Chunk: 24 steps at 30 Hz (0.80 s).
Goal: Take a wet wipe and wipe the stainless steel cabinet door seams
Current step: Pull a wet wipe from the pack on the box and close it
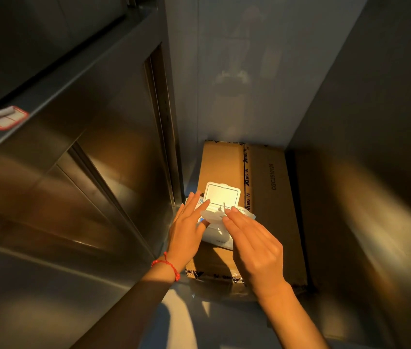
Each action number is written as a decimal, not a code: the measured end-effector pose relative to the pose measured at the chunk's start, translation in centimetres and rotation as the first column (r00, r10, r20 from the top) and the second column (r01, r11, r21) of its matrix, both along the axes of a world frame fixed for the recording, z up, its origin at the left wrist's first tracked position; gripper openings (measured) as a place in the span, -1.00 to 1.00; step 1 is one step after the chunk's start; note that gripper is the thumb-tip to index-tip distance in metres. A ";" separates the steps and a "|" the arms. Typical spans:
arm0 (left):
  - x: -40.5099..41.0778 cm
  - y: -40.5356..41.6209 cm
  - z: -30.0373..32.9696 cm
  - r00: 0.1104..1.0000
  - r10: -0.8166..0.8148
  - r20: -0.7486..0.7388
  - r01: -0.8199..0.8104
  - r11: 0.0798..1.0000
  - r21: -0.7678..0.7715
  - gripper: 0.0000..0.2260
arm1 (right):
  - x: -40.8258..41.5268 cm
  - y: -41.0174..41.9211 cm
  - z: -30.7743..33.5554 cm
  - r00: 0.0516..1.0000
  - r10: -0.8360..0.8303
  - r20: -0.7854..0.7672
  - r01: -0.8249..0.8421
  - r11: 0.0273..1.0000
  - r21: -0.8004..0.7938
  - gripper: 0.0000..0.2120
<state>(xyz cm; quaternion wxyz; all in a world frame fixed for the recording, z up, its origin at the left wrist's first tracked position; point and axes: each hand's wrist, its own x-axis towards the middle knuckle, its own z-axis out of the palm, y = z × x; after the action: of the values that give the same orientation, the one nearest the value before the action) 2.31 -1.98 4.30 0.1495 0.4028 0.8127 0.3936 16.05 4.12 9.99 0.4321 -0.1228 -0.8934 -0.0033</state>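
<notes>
A white pack of wet wipes (pixel 218 235) lies on a cardboard box (pixel 269 197), its hard lid (pixel 222 195) flipped open and upright. My left hand (pixel 189 227) rests flat on the pack's left side, fingers straight. My right hand (pixel 254 243) hovers over the pack's opening, and its thumb and forefinger pinch the tip of a white wipe (pixel 213 214) that sticks out there. The stainless steel cabinet door (pixel 78 177) stands to the left, with a vertical seam (pixel 161 117) beside the box.
A peeling red-edged label (pixel 4 119) sticks to the steel ledge at the upper left. A grey wall (pixel 237 71) rises behind the box, and a steel panel (pixel 375 172) closes the right side. The box fills the narrow floor between them.
</notes>
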 end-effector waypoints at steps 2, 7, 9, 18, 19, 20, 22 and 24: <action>0.1 -0.2 0.4 1.000 0.019 0.007 -0.019 1.000 0.016 -0.57 | 0.2 0.1 0.2 1.000 0.001 -0.009 -0.001 1.000 0.001 -0.86; 0.5 -0.6 1.3 0.999 0.051 -0.005 -0.051 0.998 0.049 -0.63 | 0.9 0.2 1.0 1.000 -0.013 -0.017 0.013 1.000 0.013 -0.82; 0.9 -0.9 1.9 0.998 0.054 -0.012 -0.053 0.997 0.064 -0.62 | 1.3 0.2 1.3 1.000 -0.013 -0.014 0.013 1.000 0.008 -0.83; 3.1 -3.0 6.0 0.999 0.002 -0.035 0.000 0.998 0.059 -0.55 | 2.4 0.0 3.4 0.997 -0.002 0.081 0.008 0.997 -0.074 -0.55; 3.4 -3.2 6.5 0.998 -0.016 -0.055 0.019 0.999 0.051 -0.54 | 2.5 -0.2 3.7 0.996 -0.002 0.084 0.008 0.997 -0.073 -0.55; 3.9 -3.3 7.0 0.997 -0.038 -0.074 0.041 0.998 0.043 -0.53 | 2.6 -0.4 4.0 0.996 -0.003 0.086 0.009 0.997 -0.071 -0.55; 4.6 -3.6 8.1 0.992 -0.081 -0.100 0.085 0.996 0.029 -0.50 | 2.8 -0.7 4.6 0.996 0.003 0.087 0.004 0.997 -0.077 -0.55; 5.3 -3.8 9.2 0.986 -0.109 -0.123 0.114 0.993 0.032 -0.48 | 3.0 -0.8 5.2 0.996 0.006 0.089 0.002 0.996 -0.087 -0.55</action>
<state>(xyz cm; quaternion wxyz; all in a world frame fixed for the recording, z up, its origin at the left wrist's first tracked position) 7.59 -5.79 13.46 0.1137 0.4735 0.7888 0.3750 19.08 3.28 15.18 0.3862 -0.1402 -0.9112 0.0304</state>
